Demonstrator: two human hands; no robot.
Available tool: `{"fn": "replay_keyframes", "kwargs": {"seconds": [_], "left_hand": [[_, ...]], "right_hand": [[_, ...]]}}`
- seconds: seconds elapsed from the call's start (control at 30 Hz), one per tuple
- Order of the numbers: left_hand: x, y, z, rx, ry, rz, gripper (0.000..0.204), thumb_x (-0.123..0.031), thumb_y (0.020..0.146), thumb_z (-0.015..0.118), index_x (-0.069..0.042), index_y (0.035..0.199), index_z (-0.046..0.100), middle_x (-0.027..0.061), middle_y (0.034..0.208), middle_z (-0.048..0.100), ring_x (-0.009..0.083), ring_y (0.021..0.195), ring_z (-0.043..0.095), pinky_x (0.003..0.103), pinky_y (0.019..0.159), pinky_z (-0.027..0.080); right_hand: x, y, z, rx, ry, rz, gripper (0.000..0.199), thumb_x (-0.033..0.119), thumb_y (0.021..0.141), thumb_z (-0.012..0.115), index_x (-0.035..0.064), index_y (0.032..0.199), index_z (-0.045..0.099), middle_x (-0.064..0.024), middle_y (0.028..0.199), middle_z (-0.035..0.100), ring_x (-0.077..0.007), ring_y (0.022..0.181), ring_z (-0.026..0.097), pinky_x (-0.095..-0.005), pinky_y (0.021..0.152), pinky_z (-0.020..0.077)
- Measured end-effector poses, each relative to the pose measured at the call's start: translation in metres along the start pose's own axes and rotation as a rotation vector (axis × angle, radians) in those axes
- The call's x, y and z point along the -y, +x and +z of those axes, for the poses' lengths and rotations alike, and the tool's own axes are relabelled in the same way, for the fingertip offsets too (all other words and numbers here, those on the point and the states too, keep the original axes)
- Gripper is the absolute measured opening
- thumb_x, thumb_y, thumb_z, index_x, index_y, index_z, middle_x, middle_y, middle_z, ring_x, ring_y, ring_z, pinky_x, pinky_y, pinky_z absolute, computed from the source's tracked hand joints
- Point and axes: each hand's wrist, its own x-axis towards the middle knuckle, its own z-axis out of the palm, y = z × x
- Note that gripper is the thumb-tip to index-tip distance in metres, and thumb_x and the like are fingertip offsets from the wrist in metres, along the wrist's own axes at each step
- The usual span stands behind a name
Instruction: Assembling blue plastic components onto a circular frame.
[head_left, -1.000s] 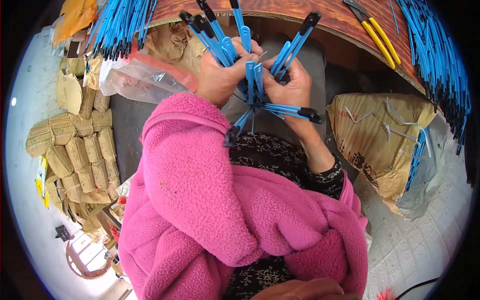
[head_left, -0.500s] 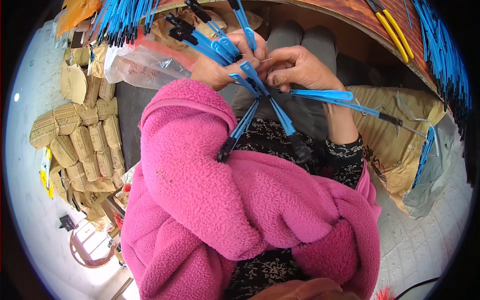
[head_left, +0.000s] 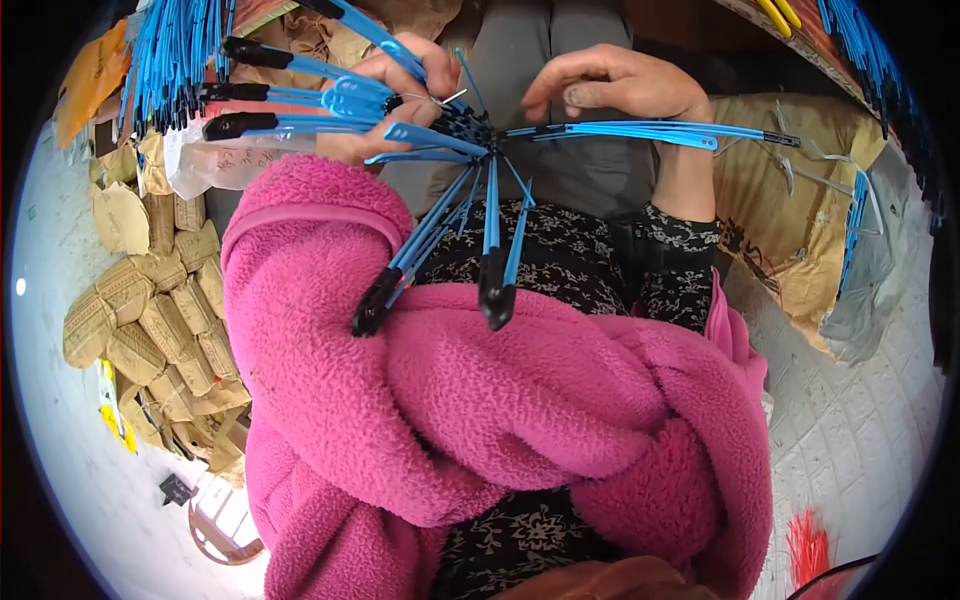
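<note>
My left hand (head_left: 405, 95) holds a bundle of blue plastic arms (head_left: 490, 210) spreading out from a dark hub (head_left: 468, 128). Most of the arms end in black tips, some lying over the pink fleece at my lap. A thin pale wire (head_left: 440, 97) sticks out beside the left fingers. My right hand (head_left: 635, 85) is apart from the hub, thumb and fingers parted, with nothing seen between them. Below it, a few blue arms (head_left: 640, 130) point right, passing in front of the right wrist. What the left fingertips press on is partly hidden.
Many blue arms hang in piles at the upper left (head_left: 175, 60) and upper right (head_left: 865, 50). Yellow-handled pliers (head_left: 778, 15) lie on the table edge. Brown wrapped packs (head_left: 160, 310) are stacked at left, a brown sack (head_left: 790, 190) at right, and red bristles (head_left: 808, 545) at lower right.
My right hand has come away from the hub, its fingers opening. The blue arms are fanned out differently, with more pointing left. The whole view has shifted a little.
</note>
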Motion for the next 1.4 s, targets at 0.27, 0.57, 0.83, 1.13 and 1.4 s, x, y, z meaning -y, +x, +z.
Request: {"fn": "replay_keyframes", "kwargs": {"seconds": [0.27,0.57,0.83,1.13,1.4], "left_hand": [[-0.009,-0.004,0.011,-0.102,0.068,-0.128,0.018,-0.008,0.079,0.07,-0.006,0.068,0.056,0.0086,0.099,0.054,0.0237,0.096,0.052,0.037,0.084,0.042],[-0.037,-0.005,0.018,-0.214,0.292,-0.234,0.013,-0.005,0.078,0.068,-0.006,0.072,0.057,0.0119,0.106,0.059,0.0226,0.101,0.055,0.038,0.088,0.045],[-0.043,-0.001,0.018,-0.255,0.374,-0.277,0.014,-0.008,0.072,0.07,-0.007,0.073,0.057,0.0111,0.105,0.06,0.0161,0.089,0.055,0.032,0.078,0.044],[-0.039,0.002,0.019,-0.325,0.346,-0.282,0.011,-0.001,0.074,0.068,-0.005,0.073,0.058,0.0103,0.102,0.061,0.0186,0.093,0.06,0.034,0.08,0.05],[-0.038,0.004,0.02,-0.312,0.317,-0.299,0.013,0.002,0.073,0.067,-0.005,0.073,0.055,0.0106,0.101,0.062,0.0175,0.092,0.06,0.033,0.077,0.049]], "right_hand": [[0.009,0.0,0.004,0.189,0.027,0.216,0.026,0.013,0.082,0.069,-0.0044,0.102,0.066,-0.0075,0.088,0.07,-0.0125,0.079,0.063,-0.0251,0.073,0.0501],[0.034,0.023,0.067,-0.289,0.361,0.243,0.015,0.011,0.085,0.068,-0.0009,0.094,0.066,-0.0044,0.084,0.067,-0.0088,0.076,0.061,-0.0232,0.072,0.0495],[0.013,0.039,0.079,-0.429,0.582,0.063,0.014,0.013,0.088,0.067,0.0025,0.091,0.06,-0.0026,0.085,0.063,-0.01,0.079,0.059,-0.0229,0.074,0.0467],[0.006,0.043,0.079,-0.45,0.65,0.029,0.014,0.013,0.087,0.068,0.0037,0.092,0.06,-0.0033,0.089,0.064,-0.0106,0.081,0.061,-0.0225,0.076,0.0489],[-0.001,0.041,0.077,-0.448,0.642,-0.001,0.013,0.013,0.088,0.068,0.0038,0.093,0.06,-0.0039,0.093,0.065,-0.0113,0.082,0.062,-0.0231,0.077,0.0507]]}}
